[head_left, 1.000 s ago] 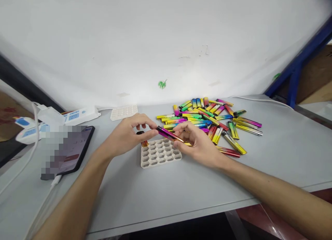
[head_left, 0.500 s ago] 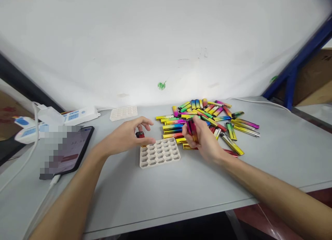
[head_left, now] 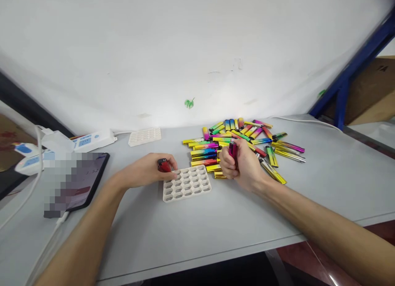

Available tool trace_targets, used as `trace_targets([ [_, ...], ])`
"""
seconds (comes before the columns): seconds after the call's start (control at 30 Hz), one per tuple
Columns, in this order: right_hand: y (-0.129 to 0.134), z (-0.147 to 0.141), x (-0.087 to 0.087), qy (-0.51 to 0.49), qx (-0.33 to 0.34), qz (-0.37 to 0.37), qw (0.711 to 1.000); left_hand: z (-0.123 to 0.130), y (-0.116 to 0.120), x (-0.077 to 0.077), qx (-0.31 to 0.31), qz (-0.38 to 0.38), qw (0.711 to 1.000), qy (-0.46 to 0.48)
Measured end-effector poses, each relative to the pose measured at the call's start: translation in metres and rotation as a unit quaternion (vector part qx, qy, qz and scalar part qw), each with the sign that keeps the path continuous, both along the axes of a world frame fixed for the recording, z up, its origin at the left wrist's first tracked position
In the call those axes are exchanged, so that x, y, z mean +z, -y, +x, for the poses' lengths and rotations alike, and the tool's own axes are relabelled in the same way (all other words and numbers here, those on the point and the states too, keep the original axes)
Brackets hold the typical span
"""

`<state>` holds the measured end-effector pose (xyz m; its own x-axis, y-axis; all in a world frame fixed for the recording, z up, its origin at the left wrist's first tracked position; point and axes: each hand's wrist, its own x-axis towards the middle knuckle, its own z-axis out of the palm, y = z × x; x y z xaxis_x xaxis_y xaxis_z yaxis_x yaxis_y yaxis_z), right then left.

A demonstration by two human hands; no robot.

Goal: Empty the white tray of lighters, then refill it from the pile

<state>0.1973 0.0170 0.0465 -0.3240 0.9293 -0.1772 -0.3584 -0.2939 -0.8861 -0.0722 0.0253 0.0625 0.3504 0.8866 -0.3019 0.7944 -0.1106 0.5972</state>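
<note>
My left hand [head_left: 151,168] is at the back left corner of a cream tray [head_left: 187,192] with rows of oval slots. Its thumb and fingers curl round a red lighter [head_left: 164,166] with a black top, which leans slightly left over that corner. Whether the lighter's lower end sits in a slot is hidden. My right hand [head_left: 243,164] is closed in a fist round a dark pink lighter [head_left: 232,149], held upright with its metal top showing. The fist is over the near edge of a pile of shiny multicoloured lighters [head_left: 203,152].
A second cream tray [head_left: 145,136] lies by the wall. To the left are a phone [head_left: 89,183] on a charging cable and a white power strip [head_left: 92,138] with plugs. A blue metal frame [head_left: 342,101] stands at the right end of the grey table [head_left: 197,228].
My left fingers have lowered and closed in around the red lighter. My right fingers have wrapped tighter round the pink lighter, which is turned more upright. The view has shifted slightly.
</note>
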Motion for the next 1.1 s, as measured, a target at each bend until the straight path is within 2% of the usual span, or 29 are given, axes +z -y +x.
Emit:
trace_targets([
  [0.43,0.000,0.001,-0.004,-0.008,-0.010,-0.002,1.000,0.000,0.000,-0.001,0.000,0.000,1.000,0.008],
  [0.7,-0.003,-0.001,-0.007,-0.014,-0.078,0.019,0.997,-0.003,0.004,-0.002,0.001,0.001,1.000,0.014],
  [0.83,-0.005,-0.004,-0.013,0.014,-0.122,0.087,0.989,-0.006,0.012,-0.014,0.027,0.037,0.999,0.009],
  [1.0,0.003,-0.003,-0.009,0.170,-0.028,0.217,0.961,0.001,0.023,-0.024,0.011,0.093,0.995,0.017],
  [1.1,0.005,-0.010,-0.006,0.186,0.017,0.250,0.950,0.009,0.028,-0.021,-0.016,0.105,0.994,0.023],
])
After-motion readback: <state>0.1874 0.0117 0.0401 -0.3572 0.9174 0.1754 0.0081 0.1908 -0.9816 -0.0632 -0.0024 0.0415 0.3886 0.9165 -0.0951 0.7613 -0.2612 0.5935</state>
